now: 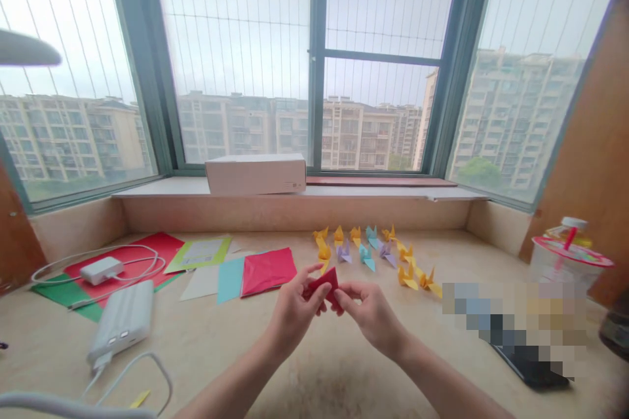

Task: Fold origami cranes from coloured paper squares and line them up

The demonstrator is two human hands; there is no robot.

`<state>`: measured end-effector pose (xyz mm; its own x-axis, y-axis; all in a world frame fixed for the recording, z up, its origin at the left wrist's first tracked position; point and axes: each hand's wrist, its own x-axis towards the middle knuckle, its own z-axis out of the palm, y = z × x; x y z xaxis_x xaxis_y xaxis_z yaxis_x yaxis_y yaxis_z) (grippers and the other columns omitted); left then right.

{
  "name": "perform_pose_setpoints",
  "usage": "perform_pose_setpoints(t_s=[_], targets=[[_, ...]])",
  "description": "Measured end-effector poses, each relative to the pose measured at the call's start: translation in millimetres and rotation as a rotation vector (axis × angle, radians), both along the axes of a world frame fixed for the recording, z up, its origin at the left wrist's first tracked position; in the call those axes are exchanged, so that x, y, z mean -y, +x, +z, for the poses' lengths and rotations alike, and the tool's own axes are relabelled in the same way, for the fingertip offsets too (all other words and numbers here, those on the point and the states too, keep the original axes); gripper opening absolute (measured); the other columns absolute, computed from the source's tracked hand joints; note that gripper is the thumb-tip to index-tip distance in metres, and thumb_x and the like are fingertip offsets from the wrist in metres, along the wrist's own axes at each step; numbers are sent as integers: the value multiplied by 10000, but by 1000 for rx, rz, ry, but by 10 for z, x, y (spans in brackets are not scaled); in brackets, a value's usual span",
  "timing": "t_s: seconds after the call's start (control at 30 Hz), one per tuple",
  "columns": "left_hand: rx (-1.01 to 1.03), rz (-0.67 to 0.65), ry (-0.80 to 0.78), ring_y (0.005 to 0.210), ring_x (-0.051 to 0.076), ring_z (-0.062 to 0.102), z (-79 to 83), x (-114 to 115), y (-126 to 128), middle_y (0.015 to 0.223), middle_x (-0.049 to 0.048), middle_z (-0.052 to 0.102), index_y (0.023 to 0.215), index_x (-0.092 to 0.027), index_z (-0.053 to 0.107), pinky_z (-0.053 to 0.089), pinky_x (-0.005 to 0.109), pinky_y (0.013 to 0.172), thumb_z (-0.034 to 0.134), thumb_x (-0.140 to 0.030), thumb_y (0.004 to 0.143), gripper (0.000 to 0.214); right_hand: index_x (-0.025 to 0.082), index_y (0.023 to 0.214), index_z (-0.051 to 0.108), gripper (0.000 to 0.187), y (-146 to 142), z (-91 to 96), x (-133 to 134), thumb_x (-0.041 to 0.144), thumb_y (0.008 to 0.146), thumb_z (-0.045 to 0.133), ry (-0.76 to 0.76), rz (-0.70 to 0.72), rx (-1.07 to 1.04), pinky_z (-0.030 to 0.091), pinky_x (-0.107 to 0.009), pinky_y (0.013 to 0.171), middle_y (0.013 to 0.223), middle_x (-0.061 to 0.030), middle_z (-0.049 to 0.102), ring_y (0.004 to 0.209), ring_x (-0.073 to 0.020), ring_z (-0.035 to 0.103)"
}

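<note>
A small folded piece of red paper (325, 285) is held above the beige desk (230, 347) between both my hands. My left hand (293, 309) pinches its left side with fingertips closed on it. My right hand (371, 314) grips its right edge the same way. Just behind the hands lie several folded paper cranes (373, 250) in yellow, purple and blue, set out in rows. Left of my hands rests a stack of flat coloured sheets (260, 270), red on top, with blue and white beside it.
A white power bank (122, 321) with a cable lies at the left, a white charger (101, 269) on red and green paper behind it. A white box (255, 173) sits on the window sill. A lidded cup with a straw (565, 255) and a dark phone (533, 366) are at the right.
</note>
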<state>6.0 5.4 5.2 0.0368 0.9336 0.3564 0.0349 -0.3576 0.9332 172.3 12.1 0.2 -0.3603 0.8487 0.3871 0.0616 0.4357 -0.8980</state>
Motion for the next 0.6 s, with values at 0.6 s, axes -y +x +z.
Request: perform_pose_setpoints(t_s=[0.6], targets=[[-191,-79,23,385,85,510,-281,-91,-88,547,-12,623,685,-199,446,338,163,362,641,-526,823,405,199,804,763,394,17,-75,-40,516,918,558,148,2,134,484,-298,646,690,-41,718,653,-207,656]])
